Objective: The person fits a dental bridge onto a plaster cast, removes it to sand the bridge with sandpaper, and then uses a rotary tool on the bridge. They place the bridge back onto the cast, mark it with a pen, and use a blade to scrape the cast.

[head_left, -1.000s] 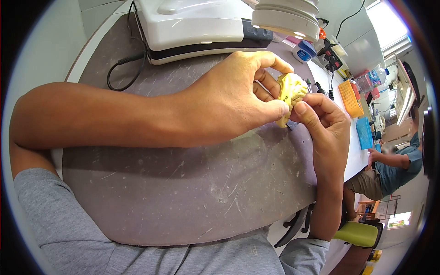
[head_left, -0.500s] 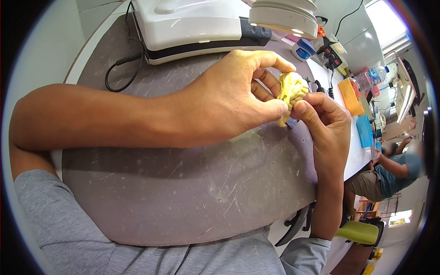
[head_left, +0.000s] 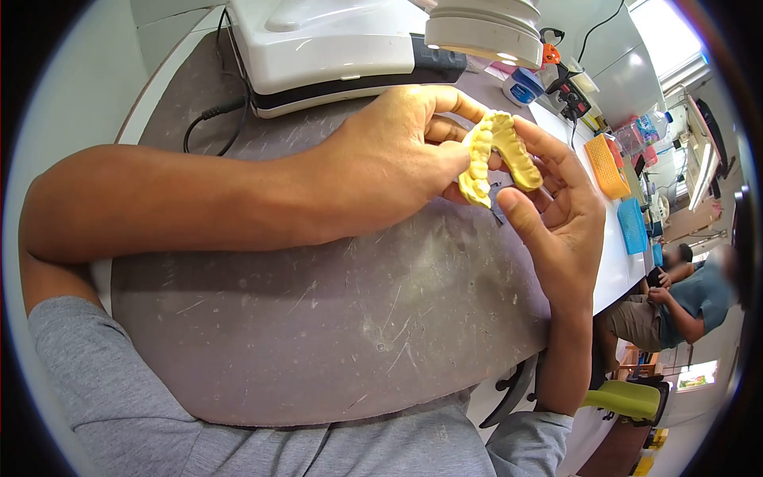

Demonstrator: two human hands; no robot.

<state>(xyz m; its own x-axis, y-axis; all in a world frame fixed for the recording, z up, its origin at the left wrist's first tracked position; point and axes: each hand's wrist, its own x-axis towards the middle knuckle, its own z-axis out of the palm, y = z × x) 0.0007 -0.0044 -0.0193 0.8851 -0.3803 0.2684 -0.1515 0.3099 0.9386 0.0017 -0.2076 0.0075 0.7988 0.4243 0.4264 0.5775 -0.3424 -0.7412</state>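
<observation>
A yellow dental cast [head_left: 481,159], horseshoe-shaped with a row of moulded teeth, is held up over the grey work mat. My left hand [head_left: 397,151] grips its left side, the thumb on the tooth row and the fingers behind. My right hand [head_left: 568,211] cradles the right side: its index finger lies along the upper edge, other fingers are behind, and the thumb stands off the cast. Part of a small dark bluish item [head_left: 499,208] shows on the mat below the cast.
A white machine [head_left: 334,48] with a black cable stands at the back, beside a white lamp head [head_left: 485,32]. To the right are a blue-labelled jar [head_left: 523,86], an orange basket [head_left: 606,167], a blue basket [head_left: 633,226] and a water bottle [head_left: 645,131]. A person [head_left: 691,306] sits beyond.
The dental cast has turned so that its horseshoe shape and teeth now face me. My right thumb has come off it and the right fingers have spread around its side.
</observation>
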